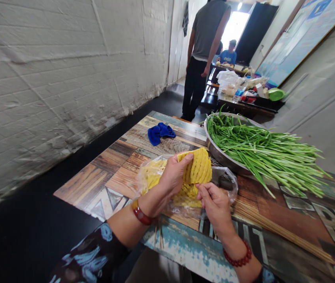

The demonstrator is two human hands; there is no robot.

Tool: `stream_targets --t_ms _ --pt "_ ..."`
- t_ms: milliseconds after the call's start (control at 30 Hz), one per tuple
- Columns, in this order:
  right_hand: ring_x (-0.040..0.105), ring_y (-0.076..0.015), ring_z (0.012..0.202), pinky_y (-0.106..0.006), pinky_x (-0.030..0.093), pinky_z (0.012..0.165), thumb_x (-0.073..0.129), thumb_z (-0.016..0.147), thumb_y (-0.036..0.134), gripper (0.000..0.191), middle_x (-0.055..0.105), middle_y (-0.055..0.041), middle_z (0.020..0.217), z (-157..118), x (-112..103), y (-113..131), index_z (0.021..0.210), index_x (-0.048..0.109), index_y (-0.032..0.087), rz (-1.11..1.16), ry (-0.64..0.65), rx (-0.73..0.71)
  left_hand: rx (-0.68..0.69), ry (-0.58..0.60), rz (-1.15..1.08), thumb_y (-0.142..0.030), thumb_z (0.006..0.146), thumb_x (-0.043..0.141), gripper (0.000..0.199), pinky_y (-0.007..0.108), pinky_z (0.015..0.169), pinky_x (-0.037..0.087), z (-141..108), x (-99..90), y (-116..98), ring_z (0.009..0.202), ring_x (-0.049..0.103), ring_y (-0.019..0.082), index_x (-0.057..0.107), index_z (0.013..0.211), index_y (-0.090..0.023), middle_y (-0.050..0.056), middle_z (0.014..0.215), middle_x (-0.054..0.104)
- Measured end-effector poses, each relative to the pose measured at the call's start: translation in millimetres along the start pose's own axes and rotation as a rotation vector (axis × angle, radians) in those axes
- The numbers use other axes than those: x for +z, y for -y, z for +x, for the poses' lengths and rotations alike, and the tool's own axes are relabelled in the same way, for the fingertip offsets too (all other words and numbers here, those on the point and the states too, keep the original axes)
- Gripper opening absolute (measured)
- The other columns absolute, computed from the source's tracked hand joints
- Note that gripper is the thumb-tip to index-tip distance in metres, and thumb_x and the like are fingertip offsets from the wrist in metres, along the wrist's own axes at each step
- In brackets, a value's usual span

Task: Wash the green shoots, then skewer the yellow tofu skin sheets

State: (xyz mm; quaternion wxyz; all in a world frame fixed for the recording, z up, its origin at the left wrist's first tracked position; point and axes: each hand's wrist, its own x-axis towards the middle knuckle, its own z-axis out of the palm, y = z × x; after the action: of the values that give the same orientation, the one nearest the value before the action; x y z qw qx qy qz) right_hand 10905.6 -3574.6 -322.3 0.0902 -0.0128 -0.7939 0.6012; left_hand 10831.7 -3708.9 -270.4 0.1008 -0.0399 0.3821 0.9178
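My left hand (173, 175) is closed on a yellow, ridged slab of food (198, 167), thumb on its face, and holds it tilted up over a clear plastic bag (229, 184). More yellow ridged pieces (152, 173) lie in and on that bag. At the slab's lower edge, my right hand (214, 202) pinches with thumb and forefinger. Whatever sits between those fingertips is too small to make out. Thin wooden skewers (285, 232) lie along the table to the right, and a few stick ends (159, 234) show below my left wrist.
A metal bowl (214, 151) heaped with long green chives (262, 147) stands at the right of the patchwork wood table (120, 165). A blue cloth (160, 133) lies toward the far end. Beyond, a person (205, 47) stands near a cluttered table (238, 104); another sits farther back.
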Motion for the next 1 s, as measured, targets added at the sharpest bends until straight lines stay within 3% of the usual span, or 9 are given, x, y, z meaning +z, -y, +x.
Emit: stream_targets --t_ms 200,367,600,1000 --pt "0.052 -0.0102 0.048 -0.023 0.042 0.051 0.060 0.092 0.055 0.042 0.066 -0.0001 0.063 0.2 -0.4 -1.9 0.073 0.065 0.018 -0.005 0.000 0.002 -0.023 0.026 -0.005 -0.038 0.061 0.090 0.039 0.028 0.069 0.052 -2.3 1.3 -3.1 0.067 0.068 0.018 0.073 0.085 -0.013 0.005 0.075 0.074" --pt "0.052 -0.0102 0.049 -0.023 0.041 0.051 0.059 0.093 0.053 0.039 0.064 0.0013 0.063 -0.6 -1.0 -1.7 0.079 0.068 0.018 0.003 0.011 0.001 0.045 0.002 0.017 -0.038 0.061 0.090 0.042 0.027 0.072 0.051 -0.9 0.8 -6.5 0.075 0.067 0.017 0.076 0.093 -0.015 0.004 0.083 0.076" --pt "0.051 -0.0101 0.049 -0.023 0.041 0.053 0.060 0.093 0.054 0.041 0.063 0.0013 0.063 -1.8 -0.4 -2.8 0.073 0.064 0.018 -0.009 0.014 0.016 0.020 -0.064 -0.033 -0.037 0.052 0.094 0.044 0.025 0.067 0.048 -0.3 2.0 -6.3 0.069 0.063 0.014 0.072 0.082 -0.014 0.001 0.076 0.072" --pt "0.050 -0.0107 0.047 -0.024 0.040 0.051 0.062 0.090 0.059 0.046 0.062 0.0009 0.058 -0.9 1.5 -1.6 0.068 0.063 0.019 0.007 -0.015 0.046 -0.010 -0.033 -0.024 -0.036 0.057 0.093 0.043 0.027 0.071 0.049 -1.3 1.0 -3.1 0.071 0.065 0.015 0.071 0.087 -0.013 0.003 0.078 0.072"
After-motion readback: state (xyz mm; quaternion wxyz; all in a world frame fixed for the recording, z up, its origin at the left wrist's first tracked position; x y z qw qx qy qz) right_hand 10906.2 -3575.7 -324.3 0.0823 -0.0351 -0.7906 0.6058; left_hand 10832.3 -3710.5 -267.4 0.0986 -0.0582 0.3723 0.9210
